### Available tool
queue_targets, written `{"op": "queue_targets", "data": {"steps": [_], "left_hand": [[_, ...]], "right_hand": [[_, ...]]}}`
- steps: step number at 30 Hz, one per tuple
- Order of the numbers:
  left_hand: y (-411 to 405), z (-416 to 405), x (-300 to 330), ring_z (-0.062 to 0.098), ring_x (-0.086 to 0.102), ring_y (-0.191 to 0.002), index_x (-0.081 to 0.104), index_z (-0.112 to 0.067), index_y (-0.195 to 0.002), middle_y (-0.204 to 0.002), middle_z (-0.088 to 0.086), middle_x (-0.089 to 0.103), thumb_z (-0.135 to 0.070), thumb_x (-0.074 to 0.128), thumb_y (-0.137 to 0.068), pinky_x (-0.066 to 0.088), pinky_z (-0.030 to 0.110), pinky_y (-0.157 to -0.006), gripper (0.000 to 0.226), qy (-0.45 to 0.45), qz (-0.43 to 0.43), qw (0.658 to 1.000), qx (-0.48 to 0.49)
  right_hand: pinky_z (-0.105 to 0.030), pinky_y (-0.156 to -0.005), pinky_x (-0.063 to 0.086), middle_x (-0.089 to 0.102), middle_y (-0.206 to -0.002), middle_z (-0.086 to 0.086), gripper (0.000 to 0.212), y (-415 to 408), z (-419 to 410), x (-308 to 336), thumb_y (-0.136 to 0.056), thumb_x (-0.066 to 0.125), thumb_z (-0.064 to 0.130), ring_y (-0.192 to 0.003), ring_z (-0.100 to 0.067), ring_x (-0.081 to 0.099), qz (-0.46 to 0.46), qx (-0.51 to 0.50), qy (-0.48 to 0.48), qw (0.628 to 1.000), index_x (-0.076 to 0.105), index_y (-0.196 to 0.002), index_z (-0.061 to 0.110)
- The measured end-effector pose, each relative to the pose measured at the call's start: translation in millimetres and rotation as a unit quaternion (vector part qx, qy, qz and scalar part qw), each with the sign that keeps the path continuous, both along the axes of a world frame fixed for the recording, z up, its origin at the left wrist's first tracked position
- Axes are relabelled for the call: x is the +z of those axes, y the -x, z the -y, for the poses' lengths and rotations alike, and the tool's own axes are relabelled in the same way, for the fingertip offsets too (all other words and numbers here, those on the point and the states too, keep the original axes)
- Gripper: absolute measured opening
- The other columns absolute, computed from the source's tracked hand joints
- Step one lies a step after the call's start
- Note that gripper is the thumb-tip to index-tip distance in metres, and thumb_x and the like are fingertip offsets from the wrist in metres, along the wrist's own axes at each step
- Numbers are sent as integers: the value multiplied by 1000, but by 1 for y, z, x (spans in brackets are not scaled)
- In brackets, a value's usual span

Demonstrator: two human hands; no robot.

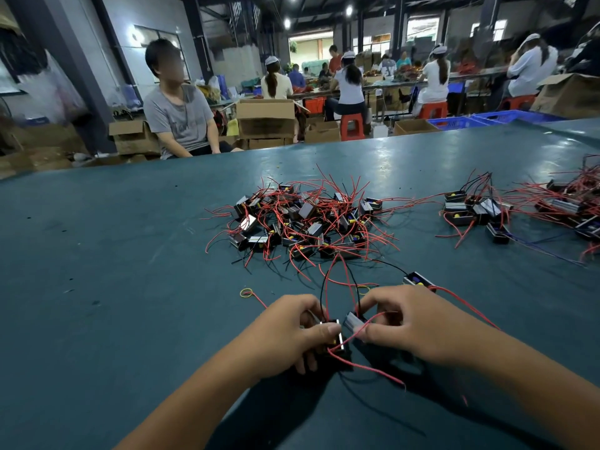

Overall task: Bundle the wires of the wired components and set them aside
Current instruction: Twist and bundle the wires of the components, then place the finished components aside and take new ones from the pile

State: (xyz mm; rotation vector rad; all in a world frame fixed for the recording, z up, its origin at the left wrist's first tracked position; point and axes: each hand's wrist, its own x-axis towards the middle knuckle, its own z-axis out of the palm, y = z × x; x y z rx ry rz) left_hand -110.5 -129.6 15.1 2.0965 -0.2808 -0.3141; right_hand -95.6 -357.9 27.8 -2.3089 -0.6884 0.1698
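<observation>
My left hand grips a small black box-shaped component with a metal edge, low on the green table. Beside it, my right hand pinches a second component with a silver face. Red and black wires rise from both and trail away; one red wire runs out toward me. A tangled pile of the same components with red wires lies in the table's middle. One loose component sits just beyond my right hand.
A second group of components and a bigger heap lie at the right. A yellow rubber band rests left of my hands. Across the green table a person sits; cardboard boxes and other workers fill the background.
</observation>
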Motion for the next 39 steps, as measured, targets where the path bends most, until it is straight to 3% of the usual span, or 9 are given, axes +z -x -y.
{"op": "queue_targets", "data": {"steps": [5, 7, 11, 16, 21, 28, 34, 36, 39], "left_hand": [[-2, 0, 7, 19, 61, -50, 59, -7, -96, -61, 0, 61, -23, 66, -95, 48, 25, -44, 18, 105, 6, 993, 44], [-2, 0, 9, 18, 59, -50, 60, -5, -96, -62, 0, 62, -26, 68, -92, 49, 25, -46, 24, 149, -5, 988, 47], [-1, 3, 10, 17, 56, -49, 61, -2, -101, -79, 17, 65, -31, 70, -85, 49, 26, -47, 34, 230, -28, 971, 53], [-2, 0, 11, 13, 53, -48, 62, -12, -91, -72, 4, 64, -28, 70, -85, 46, 21, -46, 19, 333, -91, 938, 23], [-3, 1, 12, 11, 53, -48, 63, -13, -91, -71, 3, 62, -27, 67, -88, 46, 20, -46, 15, 401, -116, 909, 17], [-1, 11, 8, 15, 52, -51, 58, -3, -102, -67, 4, 62, -34, 72, -81, 50, 28, -52, 40, 283, 21, 958, 40], [-1, 16, 6, 17, 52, -46, 49, -5, -94, -63, 7, 55, -30, 75, -76, 47, 25, -47, 40, 290, 38, 955, 50], [0, 18, 4, 17, 53, -45, 47, -7, -88, -62, 9, 54, -31, 75, -75, 47, 25, -46, 40, 270, 52, 960, 56], [2, 21, 6, 22, 55, -49, 47, -7, -87, -66, 13, 57, -32, 73, -78, 48, 28, -48, 38, 264, 45, 962, 52]], "right_hand": [[-20, -57, 42, 68, -67, 7, 19, -2, 0, 2, -86, 73, 34, -56, -5, 54, -59, -54, -104, 991, 66, -103, 27], [-18, -52, 43, 69, -67, 5, 19, -1, -2, 2, -88, 71, 28, -54, -6, 55, -114, -45, -178, 976, 67, -106, 23], [-22, -45, 41, 67, -69, -5, 30, 4, -8, 1, -81, 72, 38, -53, -13, 54, -167, -16, -256, 952, 68, -106, 21], [-28, -45, 43, 69, -69, -7, 34, 4, -12, -5, -80, 72, 36, -54, -17, 56, -112, -89, -271, 952, 63, -108, 18], [-28, -41, 45, 70, -71, -16, 46, 4, -17, -7, -69, 75, 39, -50, -21, 60, -164, -99, -384, 904, 66, -100, 6], [-30, -47, 53, 74, -83, -16, 27, 8, -21, -7, -84, 66, 36, -62, -27, 69, -163, -77, -347, 920, 70, -101, 15], [-28, -45, 52, 74, -75, -9, 47, 13, -26, -7, -75, 70, 45, -60, -26, 68, -195, -59, -327, 923, 65, -102, 7], [-29, -47, 46, 67, -72, -19, 48, 10, -25, -10, -75, 74, 43, -66, -37, 63, -202, -75, -322, 922, 64, -101, 4], [-31, -54, 39, 59, -83, -41, 33, 8, -22, -11, -86, 73, 27, -69, -36, 56, -200, -80, -310, 926, 62, -97, -2]]}}
